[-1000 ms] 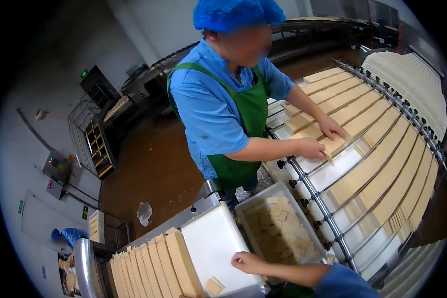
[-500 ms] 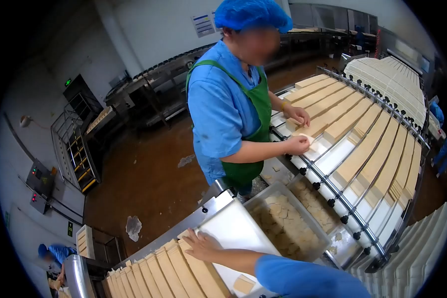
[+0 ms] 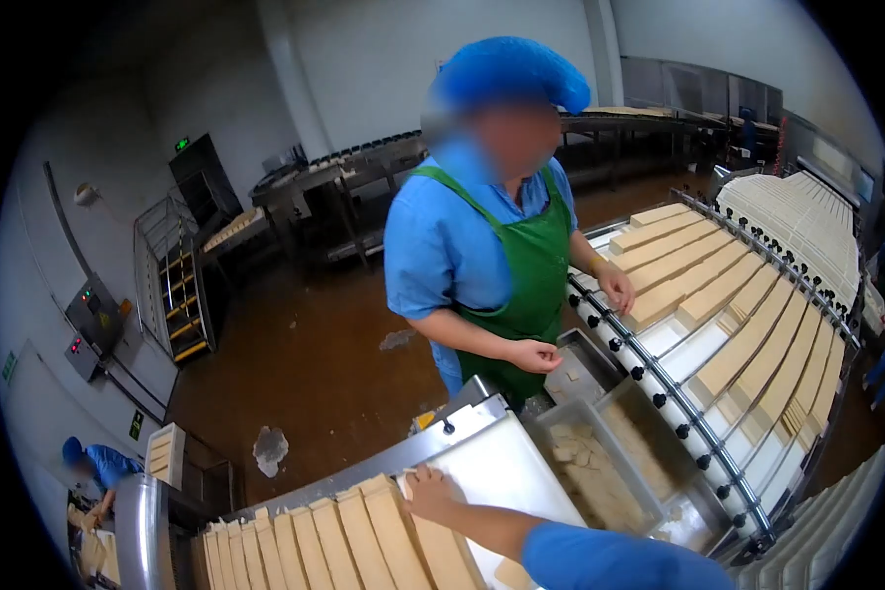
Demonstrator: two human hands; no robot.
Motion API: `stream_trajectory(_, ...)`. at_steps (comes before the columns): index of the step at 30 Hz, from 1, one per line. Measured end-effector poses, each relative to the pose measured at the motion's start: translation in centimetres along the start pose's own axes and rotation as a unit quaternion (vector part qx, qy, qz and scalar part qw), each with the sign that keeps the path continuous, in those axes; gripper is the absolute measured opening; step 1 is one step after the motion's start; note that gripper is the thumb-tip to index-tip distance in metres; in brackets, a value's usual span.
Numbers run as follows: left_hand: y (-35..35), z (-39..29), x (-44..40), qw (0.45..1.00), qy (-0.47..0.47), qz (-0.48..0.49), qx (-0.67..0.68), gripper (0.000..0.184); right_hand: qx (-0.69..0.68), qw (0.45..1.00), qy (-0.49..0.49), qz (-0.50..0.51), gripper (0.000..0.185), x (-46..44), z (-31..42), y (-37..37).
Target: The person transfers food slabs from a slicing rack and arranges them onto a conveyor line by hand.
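My right hand [image 3: 434, 494] reaches in from the lower right, under a blue sleeve [image 3: 610, 560]. Its fingers lie slightly spread over the far end of the last long tan row [image 3: 441, 551], which looks like thin wafer-like sheets packed together. Several similar rows [image 3: 320, 536] stand side by side to its left on a white belt [image 3: 492, 457]. A loose tan piece [image 3: 512, 573] lies on the belt beneath my forearm. My left hand is out of view.
Across from me stands a co-worker [image 3: 492, 256] in a green apron. Tubs [image 3: 600, 482] of broken tan pieces sit between the belt and a slatted conveyor [image 3: 718, 442] with more rows. Metal rails edge both lines. Another person [image 3: 108, 472] works at far left.
The view has tilted, lowering the scene. The co-worker's hands have come away from the rows, one now lower near the tubs. My right hand remains at the end of the last row.
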State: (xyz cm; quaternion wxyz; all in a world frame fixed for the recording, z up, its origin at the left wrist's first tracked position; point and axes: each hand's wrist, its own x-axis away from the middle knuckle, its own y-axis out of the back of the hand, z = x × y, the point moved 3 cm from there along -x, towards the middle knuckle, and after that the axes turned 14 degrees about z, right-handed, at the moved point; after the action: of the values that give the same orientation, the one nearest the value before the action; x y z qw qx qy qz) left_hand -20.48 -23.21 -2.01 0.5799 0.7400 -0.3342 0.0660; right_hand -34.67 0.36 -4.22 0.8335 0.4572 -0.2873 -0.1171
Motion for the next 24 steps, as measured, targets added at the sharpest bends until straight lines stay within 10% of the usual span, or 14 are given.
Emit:
stream_trajectory(7, -0.5, -3.5, -0.1, 0.982, -0.117, 0.145, -0.035, 0.092, -0.051, 0.978, -0.196, -0.058, 0.090, 5.5, -11.1, 4.8)
stream_trajectory(9, -3.1, -4.1, -2.0, 0.981, -0.152, 0.123, 0.004, 0.109, -0.154, 0.958, -0.241, -0.035, 0.088, 9.4, -13.4, 7.5)
stream_trajectory(17, -3.1, -16.6, -0.3, 0.952, -0.286, -0.021, 0.103, 0.076, -0.387, 0.835, -0.261, -0.290, 0.083, 22.1, -26.3, 12.2)
stream_trajectory(21, -5.1, -25.8, 0.0, 0.916, -0.381, -0.075, 0.102, 0.075, -0.256, 0.792, -0.308, -0.461, 0.058, 27.2, -37.3, 15.3)
stream_trajectory(23, -7.0, -30.3, 0.6, 0.880, -0.437, -0.126, 0.134, 0.074, -0.052, 0.906, -0.309, -0.284, 0.050, 27.0, -46.5, 16.4)
stream_trajectory(24, -6.9, -32.8, 0.4, 0.844, -0.506, -0.125, 0.128, 0.074, -0.114, 0.869, -0.332, -0.350, 0.061, 27.1, -51.0, 16.8)
